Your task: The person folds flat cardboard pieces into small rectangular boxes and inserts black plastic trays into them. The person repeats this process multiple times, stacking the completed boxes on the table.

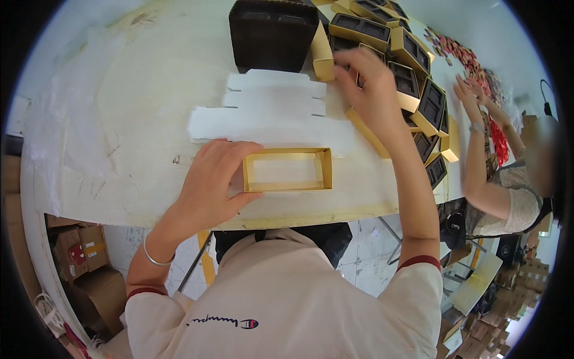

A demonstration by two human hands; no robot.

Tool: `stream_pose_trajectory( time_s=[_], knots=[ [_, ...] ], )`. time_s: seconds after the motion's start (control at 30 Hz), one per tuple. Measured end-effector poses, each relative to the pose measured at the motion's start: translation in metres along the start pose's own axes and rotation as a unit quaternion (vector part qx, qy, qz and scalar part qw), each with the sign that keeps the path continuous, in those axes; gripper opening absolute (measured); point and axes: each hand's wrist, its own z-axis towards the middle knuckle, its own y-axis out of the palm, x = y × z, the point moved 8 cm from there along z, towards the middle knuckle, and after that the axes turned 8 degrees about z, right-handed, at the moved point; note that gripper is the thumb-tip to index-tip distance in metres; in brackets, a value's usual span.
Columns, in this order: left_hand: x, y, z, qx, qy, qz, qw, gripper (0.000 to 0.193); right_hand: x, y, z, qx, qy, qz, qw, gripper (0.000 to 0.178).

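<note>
An empty gold cardboard box (288, 188) with a pale inside sits near the table's front edge. My left hand (218, 176) grips its left end, fingers at the far corner and thumb at the near one. Farther right, my right hand (371, 81) hovers by a pile of gold boxes with black inserts (430, 107). Its thumb and forefinger are apart, close to the end of a gold box (323, 60); I see nothing held, though the fingers are slightly blurred. Beyond the left hand lies a flat white cardboard blank (269, 99).
A stack of black trays (272, 36) stands at the back middle. Clear plastic wrap (84, 119) covers the table's left side. At the right, another person (496, 185) works by a heap of small reddish pieces (457, 51). Cartons (84, 251) sit under the table.
</note>
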Motion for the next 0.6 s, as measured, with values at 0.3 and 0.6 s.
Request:
stream_pose_trajectory(
  time_s=[0.3, 0.6],
  knots=[
    [-0.008, 0.002, 0.009, -0.038, -0.047, -0.065, 0.996, 0.072, -0.012, 0.045, 0.086, -0.149, -0.11, -0.23, 0.955, 0.015],
    [-0.008, 0.003, 0.008, -0.027, -0.027, -0.048, 0.998, 0.074, -0.051, -0.016, 0.094, -0.07, 0.047, 0.056, 0.995, 0.024]
  ],
)
